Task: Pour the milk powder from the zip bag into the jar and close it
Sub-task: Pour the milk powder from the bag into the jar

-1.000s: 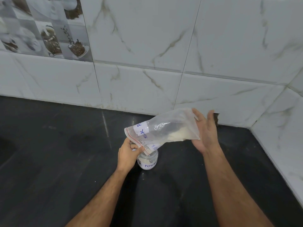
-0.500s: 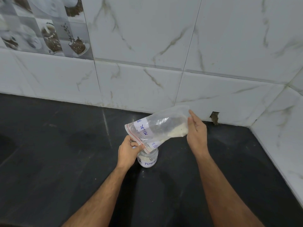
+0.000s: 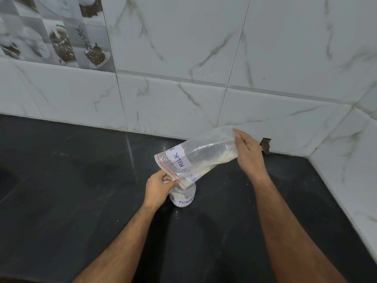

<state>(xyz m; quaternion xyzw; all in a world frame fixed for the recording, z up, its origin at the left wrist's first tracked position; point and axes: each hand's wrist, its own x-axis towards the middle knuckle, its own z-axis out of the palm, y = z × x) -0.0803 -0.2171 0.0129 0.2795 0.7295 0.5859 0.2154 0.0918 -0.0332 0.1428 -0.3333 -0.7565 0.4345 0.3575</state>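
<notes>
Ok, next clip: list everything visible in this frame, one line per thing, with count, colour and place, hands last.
clear plastic zip bag with a red zip strip and white handwritten labels: one, transparent, held tilted above the jar, mouth down at the jar's opening
milk powder: one small heap, off-white, in the raised far end of the bag; some also in the jar
small clear jar with a white handwritten label: one, transparent, upright on the counter, no lid on
dark stone counter: one, black, across the lower frame
marble-pattern wall tiles: several, white with brown veins, behind and to the right
picture tiles: a patch, grey, upper left
left hand: one, pinches the bag's mouth at the jar
right hand: one, holds the bag's raised end
</notes>
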